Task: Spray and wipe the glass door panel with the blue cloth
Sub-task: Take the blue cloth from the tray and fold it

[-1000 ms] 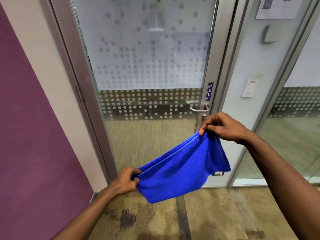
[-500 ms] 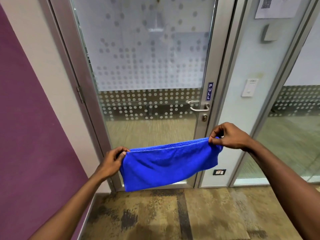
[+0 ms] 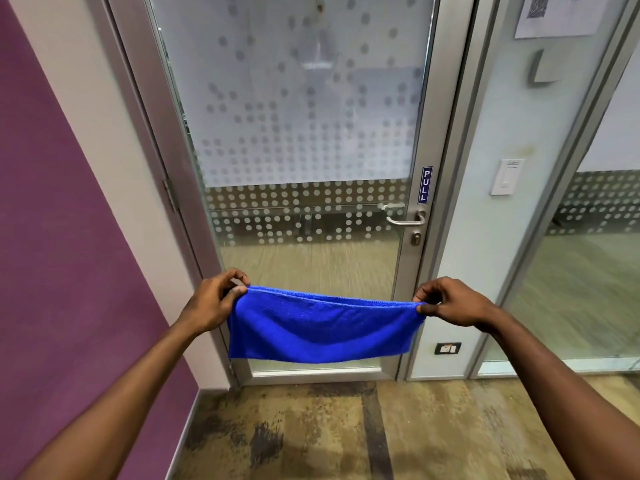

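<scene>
Blue cloth (image 3: 322, 327) hangs folded, stretched level btwn both hands in front of the lower glass door panel (image 3: 304, 133), covering its bottom strip. Left hand (image 3: 214, 303) pinches the cloth's top left corner w/ thumb and curled fingers; right hand (image 3: 450, 301) pinches the top right corner the same way. Panel is frosted w/ a dot pattern above, clear lower down. On the door's right stile: PULL sign (image 3: 425, 185), lever handle (image 3: 407, 218) below it, keyhole (image 3: 415, 238) under that. Right of the door, a frosted side panel (image 3: 485, 271) carries a white switch (image 3: 506, 177), a floor-level outlet (image 3: 447, 348), and a paper notice (image 3: 561, 13) up top. Purple wall (image 3: 62, 254) at left. Worn, stained floor (image 3: 346, 431) below.
</scene>
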`<act>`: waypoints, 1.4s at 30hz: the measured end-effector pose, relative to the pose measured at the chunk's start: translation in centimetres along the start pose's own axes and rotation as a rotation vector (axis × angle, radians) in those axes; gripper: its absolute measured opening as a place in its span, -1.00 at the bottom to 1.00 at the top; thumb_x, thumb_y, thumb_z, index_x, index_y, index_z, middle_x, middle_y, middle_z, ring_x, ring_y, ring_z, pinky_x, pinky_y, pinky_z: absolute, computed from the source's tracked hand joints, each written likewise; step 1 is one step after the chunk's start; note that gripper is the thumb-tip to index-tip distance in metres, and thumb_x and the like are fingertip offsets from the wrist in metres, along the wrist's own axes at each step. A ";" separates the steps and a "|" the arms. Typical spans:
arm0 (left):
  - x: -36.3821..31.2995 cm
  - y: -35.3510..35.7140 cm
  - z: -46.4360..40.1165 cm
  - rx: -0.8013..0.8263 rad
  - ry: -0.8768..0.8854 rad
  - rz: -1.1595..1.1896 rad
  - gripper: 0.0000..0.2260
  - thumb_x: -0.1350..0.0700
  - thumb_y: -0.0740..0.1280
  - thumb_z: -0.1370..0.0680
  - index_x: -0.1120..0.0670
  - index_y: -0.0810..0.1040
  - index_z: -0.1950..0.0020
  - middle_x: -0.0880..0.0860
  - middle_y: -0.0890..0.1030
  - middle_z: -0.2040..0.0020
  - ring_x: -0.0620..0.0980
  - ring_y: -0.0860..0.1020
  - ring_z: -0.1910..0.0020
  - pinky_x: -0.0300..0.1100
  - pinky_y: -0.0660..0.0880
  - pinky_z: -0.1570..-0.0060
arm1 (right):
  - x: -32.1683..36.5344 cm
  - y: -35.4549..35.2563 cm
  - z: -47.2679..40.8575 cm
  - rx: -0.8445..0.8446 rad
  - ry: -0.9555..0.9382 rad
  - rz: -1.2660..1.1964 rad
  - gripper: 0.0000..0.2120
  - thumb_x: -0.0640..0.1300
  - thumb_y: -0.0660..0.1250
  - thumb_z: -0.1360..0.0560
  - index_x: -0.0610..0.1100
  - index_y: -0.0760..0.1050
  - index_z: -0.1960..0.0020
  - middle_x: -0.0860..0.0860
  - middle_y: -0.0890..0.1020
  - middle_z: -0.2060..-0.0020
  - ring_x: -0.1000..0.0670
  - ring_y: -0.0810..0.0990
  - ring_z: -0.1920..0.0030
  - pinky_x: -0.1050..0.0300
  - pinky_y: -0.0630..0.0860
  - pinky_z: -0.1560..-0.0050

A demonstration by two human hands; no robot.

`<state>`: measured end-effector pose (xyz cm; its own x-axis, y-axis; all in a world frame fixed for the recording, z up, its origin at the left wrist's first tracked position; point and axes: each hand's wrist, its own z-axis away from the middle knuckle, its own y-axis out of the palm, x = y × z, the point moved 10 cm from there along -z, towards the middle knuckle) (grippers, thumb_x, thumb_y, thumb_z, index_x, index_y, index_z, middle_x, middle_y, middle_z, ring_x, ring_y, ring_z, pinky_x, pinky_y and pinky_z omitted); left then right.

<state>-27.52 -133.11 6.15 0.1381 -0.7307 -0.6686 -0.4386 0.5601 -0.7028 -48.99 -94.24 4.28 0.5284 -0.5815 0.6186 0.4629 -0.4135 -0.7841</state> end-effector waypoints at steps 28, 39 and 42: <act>-2.9 10.9 2.6 0.131 -0.585 0.772 -0.85 0.32 0.36 -0.58 0.10 0.60 0.11 0.00 0.59 0.41 -0.14 0.54 0.50 -0.27 0.59 0.39 | 7.1 10.4 -1.4 0.071 0.270 -1.062 -0.81 -0.40 0.25 -0.59 -0.27 0.64 0.00 -0.11 0.65 0.23 0.03 0.66 0.34 0.20 0.67 0.37; -8.6 9.4 2.2 0.115 -0.178 0.466 -0.86 -0.07 0.55 -0.44 -0.06 0.74 0.06 0.05 0.75 0.09 0.05 0.70 0.09 0.07 0.66 -0.03 | 12.3 11.3 -1.5 0.099 0.037 -1.042 -0.78 -0.49 0.34 -0.52 -0.30 0.65 -0.08 -0.28 0.64 0.08 -0.06 0.71 0.15 0.15 0.71 0.14; -9.7 8.9 2.2 0.193 -0.097 0.351 -0.54 -0.24 0.60 -0.22 -0.09 0.72 -0.04 -0.04 0.76 0.10 0.08 0.71 0.11 0.03 0.67 0.00 | 13.0 10.6 -2.0 0.006 0.000 -0.954 -0.83 -0.48 0.39 -0.49 -0.30 0.60 -0.04 -0.24 0.61 0.22 0.01 0.70 0.32 0.20 0.67 0.28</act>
<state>-30.82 -120.14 5.85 0.0970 -0.4474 -0.8891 -0.3007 0.8384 -0.4547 -38.65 -107.58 3.92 -0.0739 -0.0005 0.9973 0.7027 -0.7096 0.0517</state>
